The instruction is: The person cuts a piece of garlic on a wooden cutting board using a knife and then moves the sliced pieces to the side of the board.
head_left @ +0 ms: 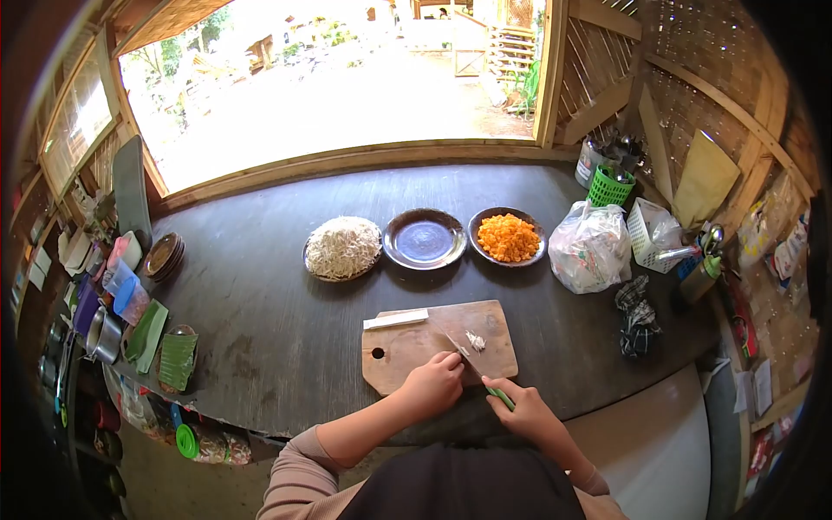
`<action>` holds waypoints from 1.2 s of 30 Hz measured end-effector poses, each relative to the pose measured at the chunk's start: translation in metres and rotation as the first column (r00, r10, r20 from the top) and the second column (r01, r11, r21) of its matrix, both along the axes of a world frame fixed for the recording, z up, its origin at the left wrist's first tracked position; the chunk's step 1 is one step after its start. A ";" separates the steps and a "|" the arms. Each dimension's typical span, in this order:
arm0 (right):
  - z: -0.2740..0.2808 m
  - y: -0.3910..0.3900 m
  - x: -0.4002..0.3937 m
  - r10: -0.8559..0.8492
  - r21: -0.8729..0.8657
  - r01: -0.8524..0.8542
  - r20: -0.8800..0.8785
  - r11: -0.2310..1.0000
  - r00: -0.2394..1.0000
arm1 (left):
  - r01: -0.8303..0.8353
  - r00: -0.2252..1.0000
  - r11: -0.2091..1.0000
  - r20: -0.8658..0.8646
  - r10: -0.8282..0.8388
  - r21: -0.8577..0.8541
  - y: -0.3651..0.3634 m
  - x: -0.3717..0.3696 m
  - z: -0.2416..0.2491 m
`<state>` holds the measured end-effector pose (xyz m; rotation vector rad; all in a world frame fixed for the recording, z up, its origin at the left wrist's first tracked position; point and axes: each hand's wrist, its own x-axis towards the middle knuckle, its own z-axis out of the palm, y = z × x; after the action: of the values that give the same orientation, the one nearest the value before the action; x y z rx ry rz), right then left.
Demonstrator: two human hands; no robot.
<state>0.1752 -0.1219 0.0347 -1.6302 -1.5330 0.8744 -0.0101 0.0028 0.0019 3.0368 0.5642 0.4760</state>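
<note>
A wooden cutting board [399, 354] with a dark hole at its left lies before me. My right hand [527, 414] is closed round the green handle of a knife [472, 366], whose blade points up and left over the board. Beside the blade, my left hand [436, 381] rests on the board with curled fingers; what they pinch is mostly hidden, though something whitish shows at the fingertips. Small chopped white pieces [475, 341] lie right of the blade. A long white block [396, 319] lies along the board's upper left edge.
Behind the board stand a plate of white shreds [342, 247], a bare dark plate [425, 238] and a plate of orange bits [509, 238]. To the right are a plastic bag [591, 247], a checked cloth [637, 316] and baskets. Banana-leaf pieces [178, 362] lie left.
</note>
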 end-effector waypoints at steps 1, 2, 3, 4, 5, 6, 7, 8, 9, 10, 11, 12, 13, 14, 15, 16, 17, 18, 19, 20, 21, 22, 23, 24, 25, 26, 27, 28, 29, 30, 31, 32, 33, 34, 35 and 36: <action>0.000 0.000 0.000 0.000 0.000 0.000 0.001 1.000 1.000 | -0.021 0.999 0.999 0.042 0.023 -0.028 0.000 0.001 -0.001; 0.000 0.000 -0.001 0.000 0.016 0.001 -0.009 1.000 1.000 | -0.041 0.996 0.998 0.083 0.046 -0.057 -0.001 0.002 -0.001; 0.001 0.001 -0.002 -0.001 0.033 0.001 -0.019 0.999 1.000 | -0.041 0.996 0.998 0.083 0.045 -0.057 0.001 0.001 -0.002; -0.002 0.003 -0.002 -0.002 0.033 0.003 -0.020 0.999 1.000 | 0.000 1.000 1.000 0.018 0.000 -0.005 0.003 0.001 -0.001; -0.006 0.006 -0.003 0.008 0.081 -0.007 -0.012 0.997 1.000 | 0.045 0.998 0.998 -0.049 -0.043 0.045 0.003 0.001 0.002; -0.010 0.009 -0.004 0.017 0.129 -0.016 -0.003 0.991 1.000 | 0.047 0.998 0.998 -0.051 -0.045 0.044 0.002 0.001 0.001; -0.012 0.012 -0.006 0.013 0.129 -0.012 -0.006 0.992 1.000 | 0.004 1.000 1.000 0.010 -0.004 -0.004 0.000 0.001 0.000; -0.012 0.016 -0.007 0.015 0.147 -0.017 0.011 0.989 1.000 | -0.037 0.997 0.998 0.069 0.040 -0.054 -0.002 0.001 -0.001; -0.012 0.019 -0.008 0.016 0.167 -0.021 0.029 0.986 0.999 | -0.033 0.997 0.998 0.067 0.036 -0.052 -0.002 0.001 -0.002; -0.013 0.022 -0.009 0.012 0.169 -0.016 0.027 0.986 1.000 | -0.029 0.997 0.998 0.072 0.033 -0.060 -0.001 0.001 -0.003; -0.014 0.024 -0.009 0.017 0.161 -0.022 0.034 0.987 0.999 | -0.026 0.997 0.997 0.078 0.031 -0.067 -0.001 0.001 -0.004; -0.014 0.025 -0.010 0.024 0.154 -0.030 0.041 0.988 0.999 | -0.024 0.997 0.998 0.078 0.029 -0.065 0.000 0.002 -0.010; -0.015 0.024 -0.009 0.023 0.157 -0.029 0.042 0.987 0.999 | -0.030 0.994 0.997 0.101 0.037 -0.067 0.001 0.002 -0.016; -0.016 0.022 -0.009 0.022 0.174 -0.028 0.035 0.984 0.999 | -0.037 0.991 0.997 0.124 0.046 -0.070 0.003 0.002 -0.020; -0.017 0.020 -0.008 0.022 0.192 -0.027 0.029 0.981 0.999 | -0.038 0.991 0.997 0.125 0.047 -0.068 0.003 0.001 -0.016; -0.017 0.018 -0.007 0.024 0.192 -0.029 0.030 0.981 0.999 | -0.002 0.998 1.000 0.056 0.002 -0.006 0.004 0.000 -0.009; -0.016 0.014 -0.007 0.018 0.173 -0.024 0.037 0.985 0.999 | 0.038 0.999 0.998 -0.016 -0.038 0.050 0.003 0.000 -0.005; -0.013 0.010 -0.006 0.012 0.153 -0.018 0.043 0.988 0.999 | 0.037 0.999 0.998 -0.016 -0.037 0.048 0.002 0.000 -0.005; -0.009 0.006 -0.005 0.012 0.151 -0.019 0.044 0.988 0.999 | 0.014 1.000 0.999 0.004 -0.015 0.035 0.001 0.000 -0.005; -0.004 0.002 -0.004 0.004 0.088 -0.006 0.027 0.996 1.000 | -0.008 1.000 1.000 0.023 0.007 0.021 0.001 0.001 -0.005; -0.001 -0.001 -0.003 -0.006 0.025 0.005 0.011 1.000 1.000 | -0.008 1.000 1.000 0.022 0.008 0.018 0.001 0.001 -0.006; 0.000 -0.002 -0.002 -0.005 0.023 0.004 0.009 1.000 1.000 | 0.014 1.000 1.000 -0.024 -0.014 0.016 0.002 0.002 -0.005; 0.001 -0.003 -0.002 -0.014 -0.001 0.014 0.004 1.000 1.000 | 0.035 0.997 0.999 -0.070 -0.034 0.014 0.003 0.001 -0.005; 0.001 -0.003 -0.001 -0.021 -0.026 0.021 -0.002 0.999 1.000 | 0.032 0.997 0.999 -0.073 -0.031 0.012 0.003 0.001 -0.006; -0.002 -0.002 -0.001 -0.018 -0.027 0.018 -0.004 0.999 1.000 | 0.045 0.997 0.998 -0.057 -0.042 0.052 0.003 0.001 -0.008; -0.006 -0.001 -0.001 -0.015 0.022 0.015 -0.007 1.000 1.000 | 0.059 0.998 0.994 -0.041 -0.055 0.092 0.004 0.001 -0.008; -0.010 0.000 -0.001 -0.014 0.070 0.014 -0.009 0.997 1.000 | 0.058 0.998 0.994 -0.043 -0.055 0.091 0.003 0.001 -0.005; -0.011 0.002 -0.003 -0.015 0.069 0.016 -0.010 0.998 1.000 | 0.059 0.995 0.995 -0.085 -0.052 0.083 0.002 0.001 0.001; -0.010 0.005 -0.006 -0.008 0.111 0.008 -0.002 0.994 1.000 | 0.060 0.991 0.995 -0.126 -0.051 0.074 0.001 0.001 0.004; -0.010 0.008 -0.008 -0.002 0.154 0.001 0.007 0.988 1.000 | 0.065 0.990 0.995 -0.126 -0.055 0.073 0.000 0.002 0.002; -0.012 0.013 -0.009 -0.005 0.155 0.004 0.007 0.988 1.000 | 0.037 0.998 0.998 -0.061 -0.034 0.048 0.001 0.001 -0.003; -0.015 0.018 -0.010 -0.002 0.154 -0.003 0.032 0.988 0.999 | 0.011 1.000 1.000 0.004 -0.011 0.022 0.001 0.001 -0.007; -0.017 0.021 -0.011 0.003 0.155 -0.011 0.056 0.988 0.998 | 0.013 1.000 1.000 0.003 -0.013 0.026 0.000 0.001 -0.008; -0.018 0.022 -0.011 0.000 0.160 -0.009 0.055 0.987 0.998 | 0.007 1.000 1.000 0.016 -0.007 -0.009 0.001 0.000 -0.009; -0.019 0.023 -0.009 0.006 0.166 -0.014 0.049 0.986 0.999 | 0.001 1.000 0.999 0.029 0.000 -0.042 0.001 0.000 -0.008; -0.019 0.023 -0.008 0.014 0.172 -0.021 0.043 0.985 0.999 | 0.003 1.000 0.999 0.029 -0.002 -0.037 0.002 0.000 -0.005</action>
<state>0.1670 -0.0988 0.0154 -1.5207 -1.6069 0.6996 -0.0103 0.0052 -0.0033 2.9906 0.5616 0.5030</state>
